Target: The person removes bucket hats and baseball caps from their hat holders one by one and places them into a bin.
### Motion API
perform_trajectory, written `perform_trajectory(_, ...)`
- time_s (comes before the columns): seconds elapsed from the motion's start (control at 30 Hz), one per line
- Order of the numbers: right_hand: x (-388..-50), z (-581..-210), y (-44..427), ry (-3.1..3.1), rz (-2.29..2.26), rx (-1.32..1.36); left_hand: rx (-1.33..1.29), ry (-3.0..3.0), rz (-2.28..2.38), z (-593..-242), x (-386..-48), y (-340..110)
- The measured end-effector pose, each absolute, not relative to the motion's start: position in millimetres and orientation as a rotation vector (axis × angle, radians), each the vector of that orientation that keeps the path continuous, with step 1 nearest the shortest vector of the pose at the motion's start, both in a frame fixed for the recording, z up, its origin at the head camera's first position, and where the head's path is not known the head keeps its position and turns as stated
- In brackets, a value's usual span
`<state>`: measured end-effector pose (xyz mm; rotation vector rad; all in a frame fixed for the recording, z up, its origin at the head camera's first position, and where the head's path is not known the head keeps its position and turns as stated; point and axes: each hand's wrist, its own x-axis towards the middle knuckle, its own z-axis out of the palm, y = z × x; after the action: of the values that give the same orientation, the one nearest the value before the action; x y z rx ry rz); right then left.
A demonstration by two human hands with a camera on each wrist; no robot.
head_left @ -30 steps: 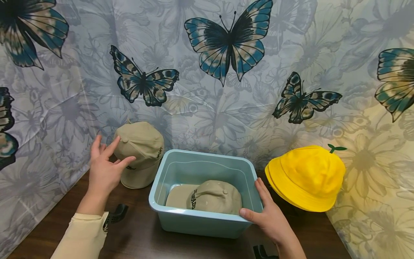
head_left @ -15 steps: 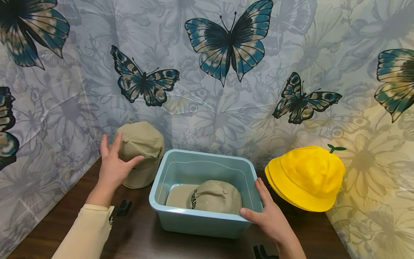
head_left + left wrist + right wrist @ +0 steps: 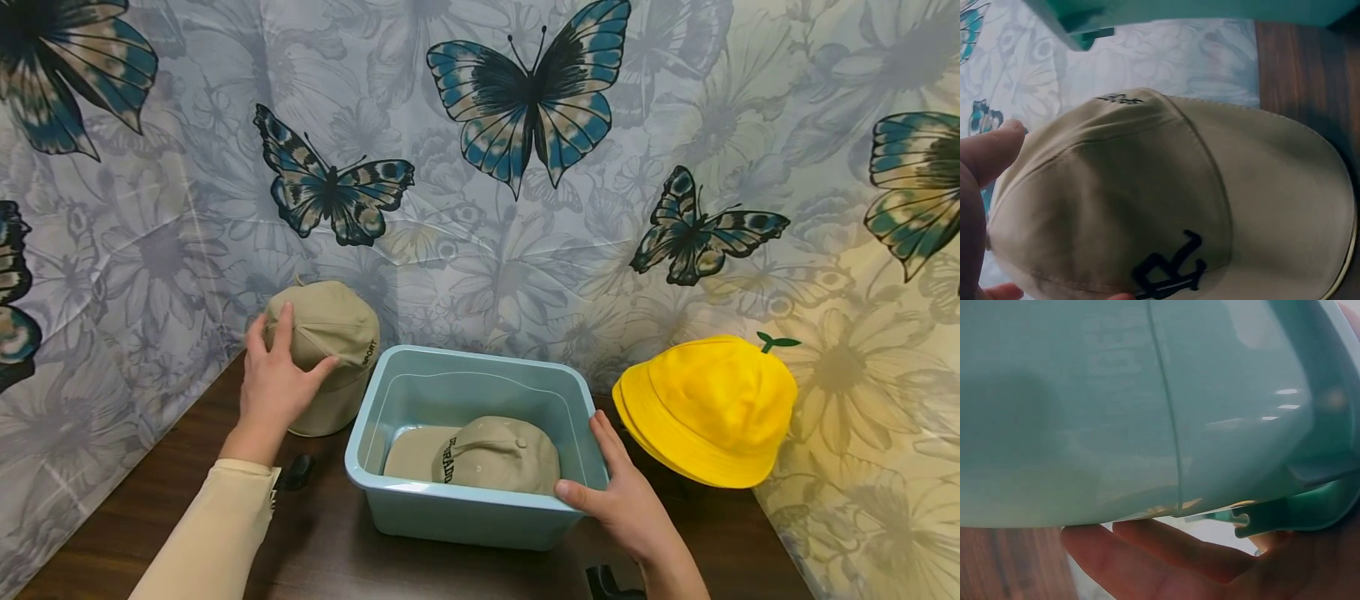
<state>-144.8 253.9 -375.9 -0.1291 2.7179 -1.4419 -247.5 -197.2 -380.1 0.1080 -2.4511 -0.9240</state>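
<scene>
At the far left, a patterned cloth (image 3: 465, 275) printed with flowers and blue-and-tan butterflies rises behind the dark wooden table (image 3: 322, 550). A cream sleeve (image 3: 206, 525) reaches in from the lower edge, with a small black piece (image 3: 298, 472) beside its cuff. From it extends the left hand (image 3: 277, 387), its grip apart: thumb and fingers are spread in front of the first beige cap (image 3: 341, 325). Whether the fingertips touch the fabric is hard to tell. That cap stands at the back of the table, crown up, brim toward the person, with dark lettering on its side; the left wrist view shows a large dark letter on the front of the crown.

Just to the right of this cap is the light blue tub (image 3: 465, 521), upright on the table. Inside lies the second beige cap (image 3: 517, 458), crown up, brim pointing left, dark lettering along the front of the crown.

At the tub's right end, the right hand (image 3: 626, 504) has its grip clamped on the near corner, thumb over the rim and fingers against the outer wall. Below the hand, another black piece (image 3: 609, 582) shows at the bottom edge.

Farthest right, near the tub but apart from it, sits the yellow hat (image 3: 712, 417), tilted, with a green sprout (image 3: 778, 342) on top.
</scene>
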Motion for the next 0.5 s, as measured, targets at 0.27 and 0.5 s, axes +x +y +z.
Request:
perform_trajectory(0.27,-144,-375,254,2.72,-1.432,-0.125,0.23,-2.431,-0.979,-388,-254,-189)
perform_trajectory(0.5,-144,-374,254,2.72,-1.423,-0.105,0.21,-2.399,-0.879,-394,-259,-185)
